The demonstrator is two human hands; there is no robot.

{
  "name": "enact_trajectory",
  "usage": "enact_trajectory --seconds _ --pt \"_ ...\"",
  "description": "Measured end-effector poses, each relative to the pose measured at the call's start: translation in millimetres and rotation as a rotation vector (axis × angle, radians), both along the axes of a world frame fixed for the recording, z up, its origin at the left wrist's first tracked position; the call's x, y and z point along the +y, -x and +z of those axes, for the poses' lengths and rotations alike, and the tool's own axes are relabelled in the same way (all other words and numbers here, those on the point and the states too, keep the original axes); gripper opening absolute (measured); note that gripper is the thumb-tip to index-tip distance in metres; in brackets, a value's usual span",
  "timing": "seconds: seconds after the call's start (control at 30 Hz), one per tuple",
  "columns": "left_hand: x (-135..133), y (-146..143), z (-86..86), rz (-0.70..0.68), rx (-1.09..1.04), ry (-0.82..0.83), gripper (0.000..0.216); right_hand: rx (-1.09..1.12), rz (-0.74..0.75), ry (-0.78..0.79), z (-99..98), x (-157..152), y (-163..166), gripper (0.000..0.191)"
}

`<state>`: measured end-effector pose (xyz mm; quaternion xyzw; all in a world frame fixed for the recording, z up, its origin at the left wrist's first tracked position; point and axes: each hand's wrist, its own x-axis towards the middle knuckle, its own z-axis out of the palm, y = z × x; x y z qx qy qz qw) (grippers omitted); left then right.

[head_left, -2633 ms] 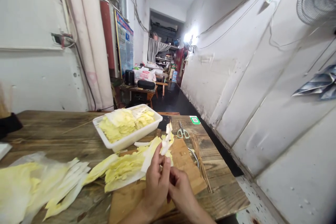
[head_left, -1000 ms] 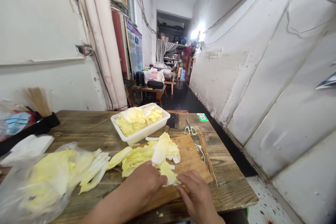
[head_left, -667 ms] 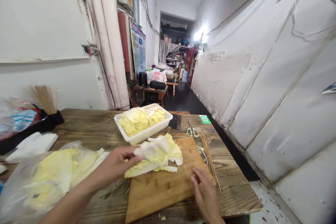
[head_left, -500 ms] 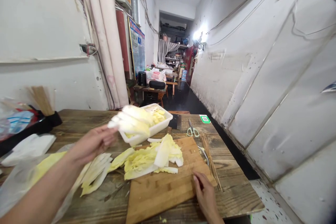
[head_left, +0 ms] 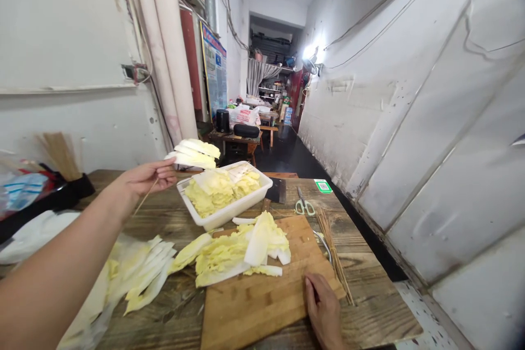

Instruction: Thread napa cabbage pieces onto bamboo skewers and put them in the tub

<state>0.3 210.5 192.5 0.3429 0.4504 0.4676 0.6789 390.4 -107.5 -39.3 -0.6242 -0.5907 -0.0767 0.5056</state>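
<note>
White-and-yellow cabbage leaves (head_left: 194, 155) jut, pinched, from the left hand (head_left: 153, 176) above the tub's (head_left: 238, 208) far edge; the right hand (head_left: 324, 306) touches the board's (head_left: 262, 301) near right corner, grip unclear.

The brown, strongly grained wooden worktop (head_left: 375, 295) carries a white rectangular plastic tub (head_left: 235, 215) near its far edge, with scissors with pale green handles (head_left: 303, 201) and a flat green-and-white card (head_left: 323, 186) to the right. Nearer lie a tan wooden cutting board (head_left: 254, 311), a bundle of thin brown sticks (head_left: 334, 254) at its right edge and, leftward, a clear plastic bag (head_left: 117, 262).
</note>
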Motion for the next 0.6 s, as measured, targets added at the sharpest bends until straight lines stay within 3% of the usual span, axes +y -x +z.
enact_trajectory --seconds 0.27,0.4,0.5,0.6 --pt "21.5 -1.1 -7.8 0.046 -0.08 0.116 0.036 -0.014 0.0 -0.04 -0.9 2.4 0.6 0.025" --pt "11.4 0.5 -10.1 0.084 -0.128 0.097 0.034 0.009 0.016 -0.029 0.5 0.8 -2.3 0.025" --pt "-14.5 -6.0 -16.6 0.106 -0.173 0.031 0.033 0.033 0.048 -0.019 15.7 -1.6 2.7 0.023" --pt "-39.9 -34.0 -27.9 0.112 -0.209 -0.017 0.036 0.229 0.206 0.04 52.4 5.8 23.2 0.021"
